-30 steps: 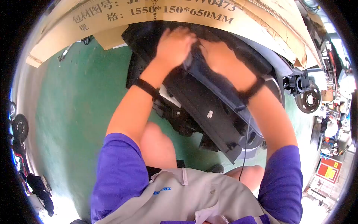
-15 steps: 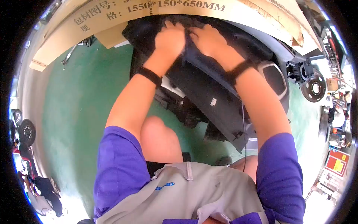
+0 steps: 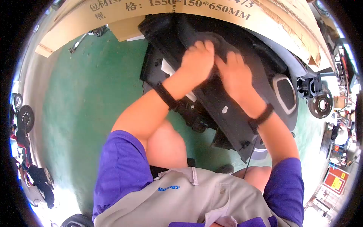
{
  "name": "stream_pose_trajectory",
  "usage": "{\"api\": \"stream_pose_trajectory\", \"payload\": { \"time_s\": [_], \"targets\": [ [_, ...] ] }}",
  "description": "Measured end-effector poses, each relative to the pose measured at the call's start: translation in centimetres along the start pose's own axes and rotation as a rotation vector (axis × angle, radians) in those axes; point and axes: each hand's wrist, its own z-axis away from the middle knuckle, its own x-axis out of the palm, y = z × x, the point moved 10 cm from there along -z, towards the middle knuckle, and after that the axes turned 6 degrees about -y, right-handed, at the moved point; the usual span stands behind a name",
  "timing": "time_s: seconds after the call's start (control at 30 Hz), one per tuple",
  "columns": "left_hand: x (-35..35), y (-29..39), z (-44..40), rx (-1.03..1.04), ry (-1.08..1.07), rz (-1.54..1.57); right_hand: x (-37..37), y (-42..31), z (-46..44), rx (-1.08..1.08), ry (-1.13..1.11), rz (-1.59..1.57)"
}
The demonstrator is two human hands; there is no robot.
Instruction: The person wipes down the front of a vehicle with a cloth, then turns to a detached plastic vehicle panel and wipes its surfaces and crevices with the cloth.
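- The left hand (image 3: 198,62) is held with its fingers curled down at the long black car-trim panel (image 3: 215,89); whether anything is pinched cannot be told.
- The right hand (image 3: 236,75) is laid on the panel at four o'clock from the left, its fingers parted and its thumb reaching close to the left hand.
- Both hands, seen near the upper end of the panel half a second earlier, have been drawn back along it toward the body; more dark surface is now exposed beyond them.
- Below the hands, toward six o'clock, a small white label (image 3: 225,109) is borne by the panel.
- Toward four o'clock from the hands, a black oval grille with a pale grey rim (image 3: 285,94) is seen.
- The panel's far end is overlapped at twelve o'clock by a printed brown cardboard carton (image 3: 204,9).
- Farther out, a dark round wheel (image 3: 320,103) is seen at three o'clock of the view, and green floor (image 3: 83,102) at nine.
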Motion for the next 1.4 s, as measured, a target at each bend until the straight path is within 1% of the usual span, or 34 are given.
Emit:
{"api": "stream_pose_trajectory", "payload": {
  "time_s": [0.03,0.07,0.1,0.17,0.23,0.27,0.3,0.37,0.57,0.6,0.7,0.73,0.77,0.83,0.9,0.97,1.0,1.03,1.07,1.1,1.17,1.2,1.27,1.37,1.4],
  "targets": [
    [0.4,-1.3,-0.3,-0.026,-0.004,0.043,0.1,-0.4,-1.5,0.001,0.060,-0.006],
    [1.0,-3.3,-1.0,-0.093,-0.020,0.114,0.5,-0.6,-3.0,0.013,0.078,-0.043],
    [1.8,-5.4,-1.5,-0.159,-0.040,0.188,0.9,-0.8,-4.5,-0.006,0.158,-0.086],
    [2.6,-8.8,-2.1,-0.169,0.042,0.352,2.5,-1.0,-7.7,0.013,0.098,-0.140],
    [4.2,-11.1,-1.9,-0.278,-0.033,0.443,3.1,-1.0,-9.5,0.034,0.078,-0.173],
    [4.9,-11.5,-1.8,-0.281,-0.007,0.412,4.2,-1.0,-10.0,0.056,-0.023,-0.167],
    [5.0,-11.1,-2.0,-0.279,-0.035,0.357,4.9,-1.0,-10.2,0.075,-0.125,-0.165],
    [5.1,-10.3,-2.3,-0.278,-0.087,0.243,4.6,-0.8,-9.7,0.041,-0.132,-0.174],
    [4.3,-5.8,-2.2,-0.188,-0.348,0.206,2.2,-0.8,-4.5,0.019,-0.069,-0.147],
    [4.3,-4.6,-2.4,-0.108,-0.378,0.167,1.8,-0.7,-3.1,0.028,-0.059,-0.166],
    [3.7,0.0,-1.6,-0.009,-0.525,0.193,1.1,0.6,1.3,0.087,-0.052,-0.217],
    [3.0,1.9,-1.4,0.028,-0.518,0.205,0.9,1.3,2.8,0.098,-0.062,-0.222],
    [4.2,3.1,-1.2,0.045,-0.574,0.253,0.7,2.0,4.4,0.106,-0.072,-0.227],
    [3.6,6.6,-0.4,0.083,-0.625,0.312,0.2,3.4,7.5,0.124,-0.121,-0.233],
    [4.2,9.5,0.7,0.085,-0.632,0.291,-0.9,5.0,10.4,0.168,-0.155,-0.225],
    [2.6,13.2,1.7,0.115,-0.620,0.408,-1.5,6.5,13.2,0.223,-0.199,-0.235],
    [3.3,14.4,2.5,0.109,-0.625,0.402,-2.0,7.2,14.7,0.236,-0.184,-0.244],
    [2.5,15.9,3.1,0.116,-0.641,0.439,-2.2,8.0,16.0,0.284,-0.242,-0.261],
    [1.7,17.6,3.6,0.182,-0.536,0.547,-2.5,8.8,17.5,0.316,-0.265,-0.260],
    [2.2,18.9,4.5,0.163,-0.638,0.504,-2.6,9.3,18.7,0.348,-0.291,-0.255],
    [3.3,21.2,6.1,0.240,-0.584,0.547,-3.1,10.0,20.6,0.426,-0.294,-0.265],
    [3.5,21.3,6.4,0.258,-0.562,0.538,-3.1,10.2,21.1,0.460,-0.302,-0.264],
    [4.1,21.7,7.0,0.291,-0.517,0.531,-3.1,10.0,21.0,0.455,-0.258,-0.243],
    [2.4,20.6,6.7,0.472,-0.380,0.488,-2.6,9.0,20.5,0.427,-0.220,-0.225],
    [1.8,19.8,6.1,0.463,-0.390,0.443,-2.4,8.7,19.7,0.416,-0.196,-0.221]
  ]
}}
